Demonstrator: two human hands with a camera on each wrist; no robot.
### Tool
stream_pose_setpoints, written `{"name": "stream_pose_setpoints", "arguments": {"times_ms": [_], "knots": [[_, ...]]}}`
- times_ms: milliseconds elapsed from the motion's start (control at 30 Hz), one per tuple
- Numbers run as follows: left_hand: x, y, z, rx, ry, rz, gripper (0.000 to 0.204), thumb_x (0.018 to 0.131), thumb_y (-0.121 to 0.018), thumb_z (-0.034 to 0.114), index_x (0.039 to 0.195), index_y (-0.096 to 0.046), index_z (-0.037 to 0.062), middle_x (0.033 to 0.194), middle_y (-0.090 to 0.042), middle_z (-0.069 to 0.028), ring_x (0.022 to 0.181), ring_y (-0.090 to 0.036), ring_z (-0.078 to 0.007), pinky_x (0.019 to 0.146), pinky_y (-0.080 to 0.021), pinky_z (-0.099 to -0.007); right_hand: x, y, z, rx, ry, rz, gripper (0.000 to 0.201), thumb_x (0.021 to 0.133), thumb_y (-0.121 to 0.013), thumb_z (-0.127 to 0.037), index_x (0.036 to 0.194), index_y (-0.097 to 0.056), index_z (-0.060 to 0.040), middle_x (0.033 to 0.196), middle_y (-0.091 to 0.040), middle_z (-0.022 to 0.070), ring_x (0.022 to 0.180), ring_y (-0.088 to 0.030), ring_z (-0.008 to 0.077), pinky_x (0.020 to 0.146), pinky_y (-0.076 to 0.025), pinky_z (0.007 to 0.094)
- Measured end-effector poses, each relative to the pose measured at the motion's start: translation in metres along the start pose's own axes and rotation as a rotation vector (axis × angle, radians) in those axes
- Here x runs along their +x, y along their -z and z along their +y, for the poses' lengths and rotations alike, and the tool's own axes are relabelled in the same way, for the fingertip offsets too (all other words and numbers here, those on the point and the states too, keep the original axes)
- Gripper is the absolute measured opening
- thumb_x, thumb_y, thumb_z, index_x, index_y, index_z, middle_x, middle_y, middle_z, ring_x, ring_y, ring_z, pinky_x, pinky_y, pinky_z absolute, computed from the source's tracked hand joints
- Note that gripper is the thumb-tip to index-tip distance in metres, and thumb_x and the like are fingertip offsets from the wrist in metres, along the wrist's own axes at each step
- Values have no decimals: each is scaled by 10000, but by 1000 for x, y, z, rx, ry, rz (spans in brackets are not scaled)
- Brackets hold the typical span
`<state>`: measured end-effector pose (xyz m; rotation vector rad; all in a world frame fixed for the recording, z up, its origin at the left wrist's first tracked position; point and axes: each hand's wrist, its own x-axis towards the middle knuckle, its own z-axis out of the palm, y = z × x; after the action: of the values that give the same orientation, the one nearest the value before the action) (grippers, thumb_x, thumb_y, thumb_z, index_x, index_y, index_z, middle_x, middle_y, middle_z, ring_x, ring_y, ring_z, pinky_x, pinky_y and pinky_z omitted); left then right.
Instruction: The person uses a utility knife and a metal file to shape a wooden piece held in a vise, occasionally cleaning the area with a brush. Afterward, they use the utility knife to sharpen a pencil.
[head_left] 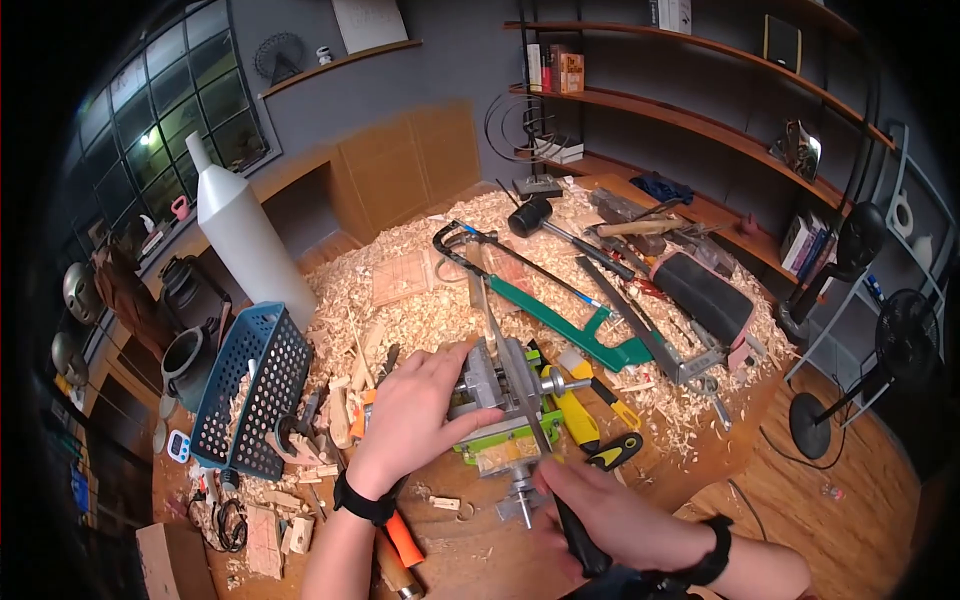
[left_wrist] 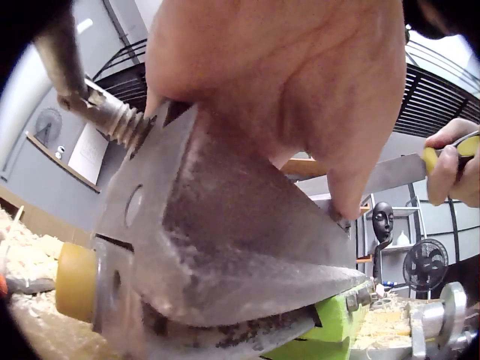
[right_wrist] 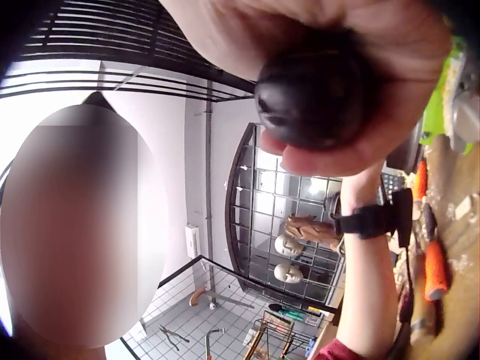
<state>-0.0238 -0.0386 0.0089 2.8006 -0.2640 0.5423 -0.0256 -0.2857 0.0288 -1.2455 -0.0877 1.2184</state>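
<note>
A metal vise [head_left: 482, 384] with a green base [head_left: 500, 434] stands on the workbench. On its left side rests my left hand [head_left: 415, 405], fingers extended and thumb reaching across toward the blade. The left wrist view shows that hand [left_wrist: 285, 75] over the grey metal vise body [left_wrist: 240, 225]. My right hand [head_left: 610, 515] grips the black handle [head_left: 578, 535] of a long flat-bladed tool [head_left: 535, 422], whose blade lies across the top of the vise. In the right wrist view the rounded handle end [right_wrist: 311, 97] shows within the right hand [right_wrist: 375, 45]. A thin light strip, apparently wood [head_left: 490, 328], stands at the jaws.
Wood shavings [head_left: 400, 310] cover much of the bench. Beyond the vise lie a green hacksaw [head_left: 545, 320], a black mallet [head_left: 530, 215] and several tools. A blue basket [head_left: 250, 390] stands left, yellow-handled tools [head_left: 573, 405] right, and an orange-handled tool [head_left: 403, 540] near the front.
</note>
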Motion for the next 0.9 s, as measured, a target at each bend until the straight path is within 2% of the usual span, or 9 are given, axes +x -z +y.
{"name": "stream_pose_setpoints", "arguments": {"times_ms": [100, 233, 300, 433, 500, 567, 600, 700, 900], "knots": [[1, 1, -1, 16, 6, -9, 773, 830, -772, 479, 1363, -560, -38, 1199, -677, -199, 1059, -630, -362, 919, -514, -425, -11, 5, 18, -85, 64, -89, 349, 1121, -349, -419, 1100, -380, -73, 676, -539, 55, 475, -594, 186, 436, -460, 326], [1, 1, 0, 28, -1, -32, 777, 841, -758, 494, 1372, -554, -36, 1232, -673, -194, 1061, -637, -348, 920, -517, -414, -7, 0, -15, -165, -5, 13, 361, 1118, -338, -458, 1062, -413, -110, 682, -524, 50, 453, -542, 176, 438, -442, 290], [1, 1, 0, 32, -6, -31, 780, 842, -756, 497, 1372, -554, -37, 1223, -677, -197, 1062, -637, -346, 915, -520, -414, 11, 5, -18, -68, 36, -41, 367, 1116, -376, -425, 1073, -396, -61, 683, -544, 54, 460, -587, 191, 428, -459, 322], [0, 0, -1, 14, 1, -17, 786, 838, -760, 502, 1371, -557, -39, 1201, -686, -200, 1061, -640, -350, 911, -523, -416, -5, 7, -4, -105, -16, -26, 333, 1123, -345, -430, 1063, -412, -109, 689, -527, 57, 461, -576, 191, 429, -436, 286], [1, 1, -1, 6, 9, -22, 787, 837, -760, 504, 1370, -559, -39, 1196, -688, -201, 1060, -640, -352, 909, -524, -417, -11, 6, 6, -94, 39, -43, 378, 1112, -384, -448, 1094, -397, -71, 675, -553, 50, 466, -589, 180, 428, -453, 311], [2, 2, 1, 11, 32, -52, 784, 839, -761, 505, 1371, -562, -36, 1193, -690, -204, 1051, -649, -352, 902, -528, -420, -10, 5, 3, -123, 12, -18, 321, 1117, -375, -431, 1078, -407, -114, 696, -535, 59, 463, -578, 188, 430, -438, 284], [2, 2, 1, 9, 23, -58, 784, 839, -761, 505, 1371, -562, -36, 1193, -690, -204, 1051, -649, -352, 902, -528, -420, -2, 7, -2, -78, -45, -17, 378, 1112, -380, -443, 1160, -401, -69, 670, -538, 45, 460, -577, 180, 431, -458, 317], [1, 2, 0, 25, 34, -56, 781, 839, -762, 506, 1371, -564, -31, 1192, -691, -206, 1043, -657, -353, 892, -532, -424, 12, 4, -12, -9, 5, -29, 375, 1111, -379, -439, 1177, -401, -70, 668, -529, 45, 447, -568, 184, 422, -453, 318], [0, 0, 0, 3, 8, -12, 767, 833, -771, 495, 1369, -570, -16, 1144, -699, -199, 1044, -659, -357, 889, -532, -430, -14, 4, 7, -145, -28, 11, 363, 1121, -335, -445, 1109, -420, -92, 691, -518, 46, 459, -558, 173, 430, -449, 289]]}}
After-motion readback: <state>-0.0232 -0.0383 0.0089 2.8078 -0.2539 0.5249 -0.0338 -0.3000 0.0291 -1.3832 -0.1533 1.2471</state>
